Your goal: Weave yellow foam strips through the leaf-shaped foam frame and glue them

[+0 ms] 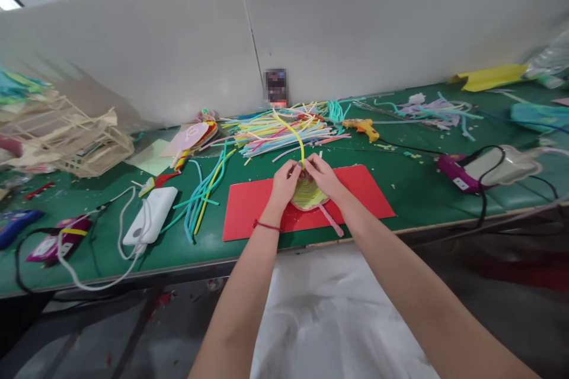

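My left hand [284, 182] and my right hand [326, 179] meet over the red board, fingers pinched on a yellow chenille stem [299, 135]. The stem's free end curves up and away toward the back of the table. Under my fingers lies a rounded yellow-green piece [310, 194] of coiled stems with a pale edge. A short pink fuzzy handle [332, 220] sticks out from it toward me. My hands partly cover this piece, so where the yellow stem meets it is hidden. The red board [249, 210] lies flat beneath.
A heap of coloured chenille stems [267, 136] lies behind the board, with a yellow glue gun [362, 127] to its right. Loose teal and yellow stems [200, 192] and a white power bank [151, 216] with cables are at left. A phone [276, 89] leans on the partition.
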Motion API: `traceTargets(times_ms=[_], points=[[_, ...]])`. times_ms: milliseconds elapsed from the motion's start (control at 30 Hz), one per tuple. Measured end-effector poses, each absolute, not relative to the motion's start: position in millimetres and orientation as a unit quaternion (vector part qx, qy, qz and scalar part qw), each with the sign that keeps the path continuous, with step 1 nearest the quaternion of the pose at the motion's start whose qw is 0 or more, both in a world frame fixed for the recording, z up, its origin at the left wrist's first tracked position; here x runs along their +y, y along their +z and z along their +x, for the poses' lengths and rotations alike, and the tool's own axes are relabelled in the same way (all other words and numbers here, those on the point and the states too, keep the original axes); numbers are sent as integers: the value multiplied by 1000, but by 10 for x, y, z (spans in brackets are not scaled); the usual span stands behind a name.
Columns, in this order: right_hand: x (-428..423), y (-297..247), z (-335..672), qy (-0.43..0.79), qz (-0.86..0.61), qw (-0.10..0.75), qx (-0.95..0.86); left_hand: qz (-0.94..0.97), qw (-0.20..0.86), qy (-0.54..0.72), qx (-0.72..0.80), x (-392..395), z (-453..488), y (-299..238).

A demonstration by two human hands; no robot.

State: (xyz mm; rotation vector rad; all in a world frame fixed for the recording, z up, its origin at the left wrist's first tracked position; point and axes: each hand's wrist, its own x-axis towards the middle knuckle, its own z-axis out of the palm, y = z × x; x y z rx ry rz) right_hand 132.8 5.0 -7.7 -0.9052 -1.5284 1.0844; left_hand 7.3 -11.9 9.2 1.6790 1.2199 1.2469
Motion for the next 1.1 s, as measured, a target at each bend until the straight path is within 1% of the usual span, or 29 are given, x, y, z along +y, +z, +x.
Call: traceTargets(times_ms=[200, 533, 867, 1100], points=[[26, -53, 1328, 452, -367, 503, -638, 650, 384, 461, 466, -102, 93, 21], [33, -59, 1332, 437, -384, 502, -640, 666, 354, 465, 464, -109, 99, 49], [54, -78, 1342, 459, -364, 497, -640, 621, 415, 478, 462, -89, 110, 54], [68, -104, 1338, 462, -360, 496, -641, 620, 417, 483, 457, -102, 113, 61]])
